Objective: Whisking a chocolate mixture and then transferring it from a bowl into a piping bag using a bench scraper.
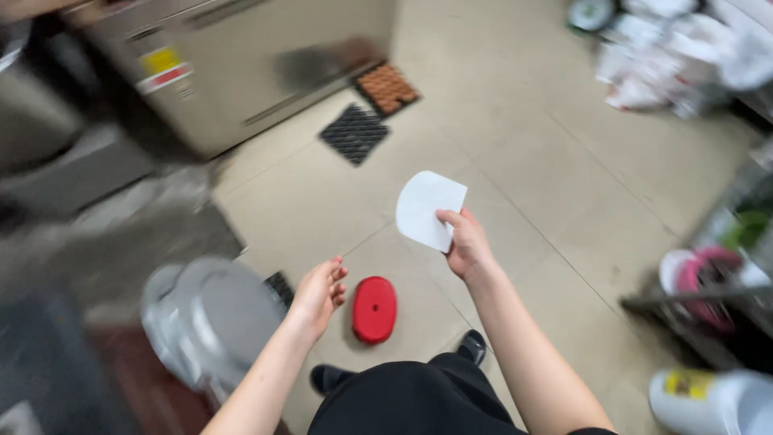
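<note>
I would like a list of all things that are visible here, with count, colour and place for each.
White scraper: one, white, half-round, held in the right hand.
Red lid: one, red, oval, on the floor between the hands.
Grey bin: one, grey, lower left on the floor.
Floor mats: two, one black, one orange-brown, by the steel cabinet.
Steel cabinet: one, silver, top left.
Pink bowl: one, pink, right edge.
Shoes: two, black, bottom centre.
Left hand: empty, fingers open, above the floor.
Right hand: grips the scraper.
</note>
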